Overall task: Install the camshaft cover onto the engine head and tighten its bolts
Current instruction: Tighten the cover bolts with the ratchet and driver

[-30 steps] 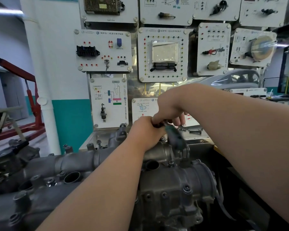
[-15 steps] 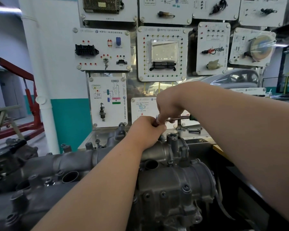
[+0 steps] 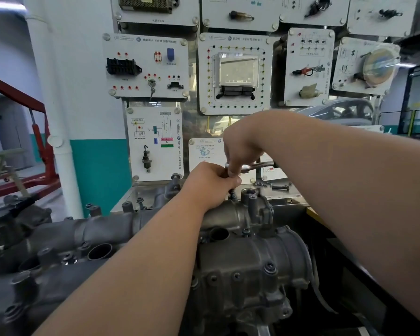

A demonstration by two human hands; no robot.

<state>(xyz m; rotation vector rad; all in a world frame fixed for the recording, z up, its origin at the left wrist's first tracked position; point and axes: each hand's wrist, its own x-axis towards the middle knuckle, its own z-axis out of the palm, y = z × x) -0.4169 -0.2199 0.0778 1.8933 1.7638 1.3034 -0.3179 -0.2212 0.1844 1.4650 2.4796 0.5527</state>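
Observation:
The grey cast camshaft cover [image 3: 250,253] lies across the engine head, running from lower left to the centre. A ratchet wrench [image 3: 255,166] stands over a bolt [image 3: 232,196] at the cover's far edge, its handle pointing right. My left hand [image 3: 210,184] curls round the socket shaft just above the bolt. My right hand [image 3: 239,151] grips the ratchet head from above, fingers wrapped over it. The socket itself is hidden under my left hand.
A wall of white training panels [image 3: 234,73] with electrical parts stands close behind the engine. Loose bolts [image 3: 280,187] lie on the metal shelf at the back right. A red engine hoist [image 3: 38,132] stands far left beside a white pipe [image 3: 58,146].
The ratchet handle has swung from pointing down towards me to pointing right, roughly level. My right hand moved with it, while my left hand stayed on the socket.

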